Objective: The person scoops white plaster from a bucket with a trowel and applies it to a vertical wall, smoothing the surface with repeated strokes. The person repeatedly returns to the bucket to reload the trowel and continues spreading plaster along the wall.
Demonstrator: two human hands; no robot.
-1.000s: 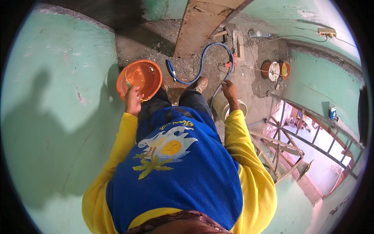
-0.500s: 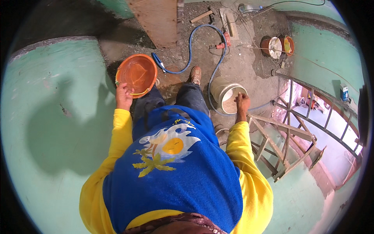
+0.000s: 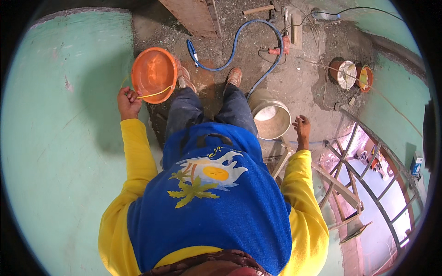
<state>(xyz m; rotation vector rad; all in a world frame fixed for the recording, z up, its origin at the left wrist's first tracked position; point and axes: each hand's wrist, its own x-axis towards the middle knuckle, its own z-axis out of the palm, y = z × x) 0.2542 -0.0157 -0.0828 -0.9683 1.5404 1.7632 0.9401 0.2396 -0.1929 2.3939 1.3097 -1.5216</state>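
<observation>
My left hand grips the thin yellow handle of an orange plastic bucket, which hangs at my left side next to the green wall. My right hand hangs free with its fingers loosely apart and nothing in it, just right of a grey metal bucket that stands on the dusty floor. My feet in brown shoes stand ahead of me on the floor.
A blue hose loops across the floor ahead, near a wooden board, a hammer and a red tool. Two small paint pots sit at the right. A metal window grille and wooden ladder stand at lower right.
My right hand has let go of the grey bucket's rim and dropped to my side. The orange bucket stays in my left hand; the view has shifted back.
</observation>
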